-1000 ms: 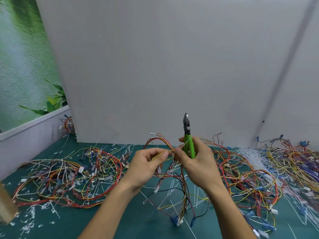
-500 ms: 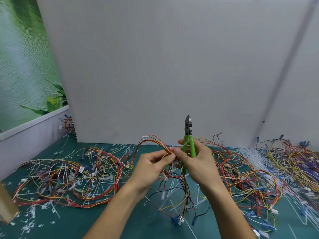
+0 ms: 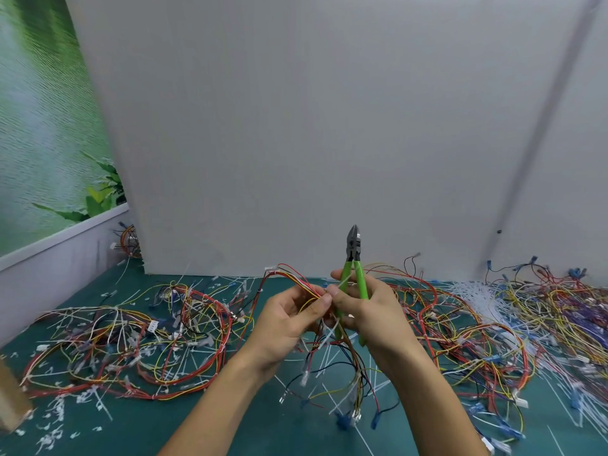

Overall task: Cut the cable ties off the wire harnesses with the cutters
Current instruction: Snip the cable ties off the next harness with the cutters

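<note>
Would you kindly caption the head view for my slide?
Left hand and right hand hold a wire harness above the green mat; the right also holds green-handled cutters, tips up.

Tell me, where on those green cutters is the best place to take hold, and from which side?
By the green handles, from below and the right, as the right hand grips the cutters: the dark blades point up, and the left hand pinches the wire harness on their left.

Cutters (image 3: 354, 258): dull dark metal head, glossy green plastic handles. Wires (image 3: 348, 373) below cutters: smooth plastic coating. Mat (image 3: 138, 419) under cutters: matt. Board (image 3: 296, 126) behind cutters: matt, smooth. Block (image 3: 10, 399) far left of cutters: possibly wood.
</note>
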Tool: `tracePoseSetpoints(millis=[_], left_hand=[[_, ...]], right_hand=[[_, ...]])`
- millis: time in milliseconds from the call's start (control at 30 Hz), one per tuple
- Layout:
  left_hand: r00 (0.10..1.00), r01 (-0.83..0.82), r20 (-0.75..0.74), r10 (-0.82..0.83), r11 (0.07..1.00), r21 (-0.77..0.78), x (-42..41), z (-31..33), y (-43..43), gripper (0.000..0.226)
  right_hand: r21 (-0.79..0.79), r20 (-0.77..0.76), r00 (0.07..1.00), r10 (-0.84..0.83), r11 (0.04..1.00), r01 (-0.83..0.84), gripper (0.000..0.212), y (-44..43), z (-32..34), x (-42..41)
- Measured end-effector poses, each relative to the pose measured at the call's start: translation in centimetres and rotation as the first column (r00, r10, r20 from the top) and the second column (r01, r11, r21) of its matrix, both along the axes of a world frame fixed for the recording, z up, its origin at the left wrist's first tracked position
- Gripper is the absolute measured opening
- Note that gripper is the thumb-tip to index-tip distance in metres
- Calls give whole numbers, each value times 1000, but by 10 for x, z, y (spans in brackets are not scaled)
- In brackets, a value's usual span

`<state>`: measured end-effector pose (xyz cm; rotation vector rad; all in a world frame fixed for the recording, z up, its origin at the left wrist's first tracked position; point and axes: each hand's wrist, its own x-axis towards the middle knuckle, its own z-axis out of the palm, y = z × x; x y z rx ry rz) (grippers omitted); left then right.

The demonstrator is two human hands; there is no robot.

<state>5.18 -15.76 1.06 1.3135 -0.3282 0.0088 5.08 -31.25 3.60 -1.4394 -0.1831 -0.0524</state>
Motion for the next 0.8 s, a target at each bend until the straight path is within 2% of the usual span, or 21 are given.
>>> tracePoseSetpoints(millis=[100,200,533,667,800], left_hand=[[999,32,-5,-32,999,-24,-2,1,-1,15],[997,72,-1,-72,997,-43,-4,5,-1,17],[993,78,87,-78,997,2,-9,11,2,7],[992,-30,124,21,997,72,-7,10,2,22],[984,-76,168,57,991,109,-5,10,-1,29]], right_hand=[[160,-82,994,73,985,-59,20,0,0,1],[250,-93,989,116,964,-89,20,0,-1,2],[298,-43,995,85,952,-68,28,6,-3,2],[323,-41,997,66,945,-50,45,1,-1,5],[386,-79,995,65,922,-29,51,-10,-1,11]])
